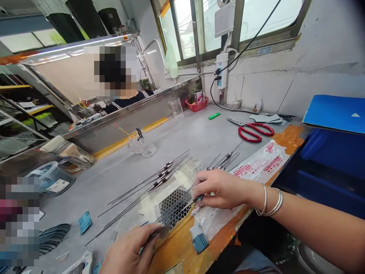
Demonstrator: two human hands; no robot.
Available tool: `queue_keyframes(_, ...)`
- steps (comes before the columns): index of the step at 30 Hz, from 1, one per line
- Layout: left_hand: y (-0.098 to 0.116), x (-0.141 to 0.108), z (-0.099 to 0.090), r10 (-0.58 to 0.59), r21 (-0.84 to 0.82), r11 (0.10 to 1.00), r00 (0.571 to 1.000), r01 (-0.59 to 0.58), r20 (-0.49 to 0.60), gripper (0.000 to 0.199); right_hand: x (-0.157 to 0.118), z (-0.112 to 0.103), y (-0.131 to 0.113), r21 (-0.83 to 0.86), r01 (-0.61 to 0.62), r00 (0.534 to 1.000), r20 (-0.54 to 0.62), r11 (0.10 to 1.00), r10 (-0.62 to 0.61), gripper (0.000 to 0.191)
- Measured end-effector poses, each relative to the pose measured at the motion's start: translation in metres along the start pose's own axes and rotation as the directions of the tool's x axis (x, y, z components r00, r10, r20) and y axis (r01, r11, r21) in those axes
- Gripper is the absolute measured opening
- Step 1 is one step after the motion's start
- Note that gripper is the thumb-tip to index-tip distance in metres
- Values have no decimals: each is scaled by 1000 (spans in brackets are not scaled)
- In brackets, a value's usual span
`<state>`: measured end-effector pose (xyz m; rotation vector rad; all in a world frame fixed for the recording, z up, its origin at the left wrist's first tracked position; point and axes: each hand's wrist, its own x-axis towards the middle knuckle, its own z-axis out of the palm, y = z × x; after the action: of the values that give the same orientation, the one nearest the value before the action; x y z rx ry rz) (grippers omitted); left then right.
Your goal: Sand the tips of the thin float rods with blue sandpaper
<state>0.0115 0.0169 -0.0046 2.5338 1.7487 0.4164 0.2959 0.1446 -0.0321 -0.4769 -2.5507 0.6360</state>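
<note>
My right hand (212, 188) is closed in a pinch around a slender fishing float (186, 206), with a bit of blue-grey sandpaper (199, 198) showing at the fingertips. Nearer to me, my left hand (134, 247) pinches a dark grey flat piece that looks like folded sandpaper (164, 233). Between the hands lies a black honeycomb-patterned mat (174, 203); thin stems cross over it. Several fishing floats (163, 176) with dark bodies and long stems rest side by side left of my right hand. More floats (228, 156) lie just beyond it, partly hidden.
Red-handled scissors (252, 131), a green cutter (214, 116) and a red basket (198, 103) stand toward the back. Glass mugs (146, 146), a plastic tub (53, 179) and sandpaper pieces (84, 222) lie to the left. A blue bin (330, 163) borders the right edge. A person sits beyond the partition.
</note>
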Motion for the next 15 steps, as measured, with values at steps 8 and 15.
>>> queue_keyframes(8, 37, 50, 25, -62, -136, 987, 989, 81, 134, 25, -15, -8, 14, -63, -8, 1000, -11, 998, 7, 17)
queue_keyframes(15, 65, 82, 33, -51, -179, 979, 970, 95, 236, 29, -20, -10, 14, -136, -43, 999, 1, 990, 44, 14)
